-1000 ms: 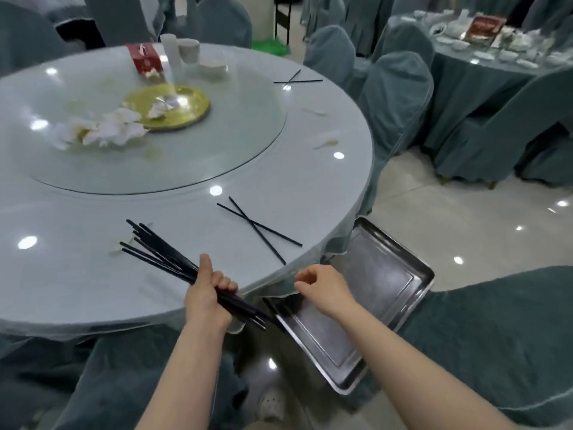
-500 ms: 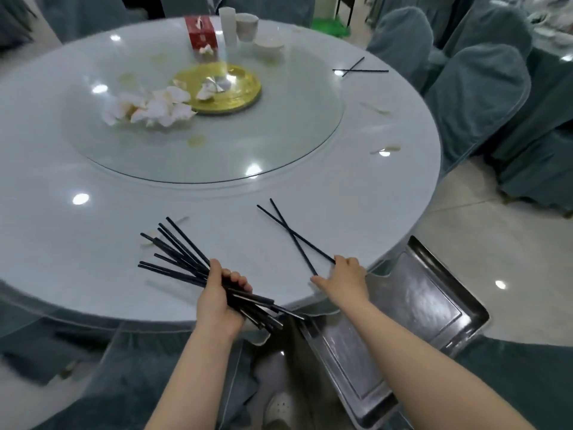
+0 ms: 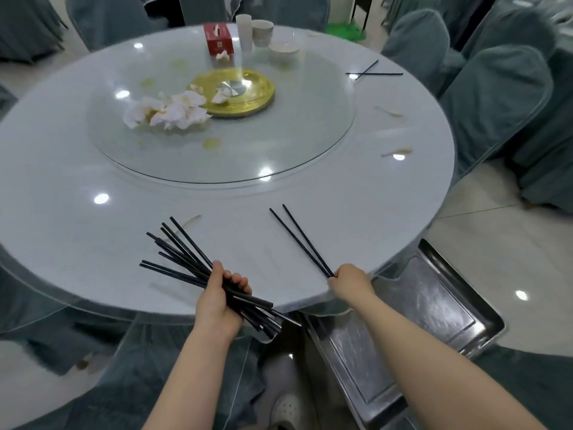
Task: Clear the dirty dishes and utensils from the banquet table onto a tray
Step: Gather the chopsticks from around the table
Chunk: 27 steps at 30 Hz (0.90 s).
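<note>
Clearing chopsticks off the table (image 3: pixel 77 169), near edge, with the tray (image 3: pixel 434 308) waiting empty below the near right rim. Left hand (image 3: pixel 217 302) clenched round a fanned bundle (image 3: pixel 186 262) over the near edge. Right hand (image 3: pixel 352 282) pinching the butt ends of a pair (image 3: pixel 299 240), tips resting on the cloth. Best to lift the pair clear, lay it alongside the bundle, square the ends, then lower all onto the tray. More to fetch: crossed chopsticks (image 3: pixel 373 72) at the far right edge, bowls (image 3: pixel 283 51) at the far side.
</note>
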Tool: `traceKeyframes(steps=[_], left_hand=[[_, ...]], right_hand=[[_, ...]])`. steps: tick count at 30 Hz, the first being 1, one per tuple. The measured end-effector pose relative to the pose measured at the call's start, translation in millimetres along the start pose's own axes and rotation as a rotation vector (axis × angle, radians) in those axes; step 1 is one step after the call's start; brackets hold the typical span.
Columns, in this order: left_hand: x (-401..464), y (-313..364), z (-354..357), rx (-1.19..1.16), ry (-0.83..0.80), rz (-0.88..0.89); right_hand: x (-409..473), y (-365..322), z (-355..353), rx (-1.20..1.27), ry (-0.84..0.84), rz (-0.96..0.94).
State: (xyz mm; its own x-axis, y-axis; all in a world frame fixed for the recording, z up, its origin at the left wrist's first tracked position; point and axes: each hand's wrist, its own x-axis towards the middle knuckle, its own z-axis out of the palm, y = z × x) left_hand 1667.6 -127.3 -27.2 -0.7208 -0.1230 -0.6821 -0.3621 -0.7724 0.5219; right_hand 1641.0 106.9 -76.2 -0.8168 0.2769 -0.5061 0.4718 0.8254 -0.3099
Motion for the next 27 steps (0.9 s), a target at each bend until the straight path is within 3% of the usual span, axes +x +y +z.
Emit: traceKeyframes(steps=[6,13,17,27], left_hand=[[-16.1,-17.2,21.1,0.025,-0.049,-0.014],[-70.1,-69.1,79.9,0.136,-0.253,-0.020],[-123.5,-130.3,118.8,0.153,-0.352,-0.126],[-293.7,-331.1,157.4,0.205,-0.563,-0.291]], right_hand=[[-35.7,10.1,-21.0,0.356,0.061,-0.119],[-112.6,52.6,-79.8,0.611,0.149,-0.313],[-168.6,115.5,-110.9,0.622,0.219,-0.321],[-306.9,332.0,-148.6,0.545,0.397,-0.126]])
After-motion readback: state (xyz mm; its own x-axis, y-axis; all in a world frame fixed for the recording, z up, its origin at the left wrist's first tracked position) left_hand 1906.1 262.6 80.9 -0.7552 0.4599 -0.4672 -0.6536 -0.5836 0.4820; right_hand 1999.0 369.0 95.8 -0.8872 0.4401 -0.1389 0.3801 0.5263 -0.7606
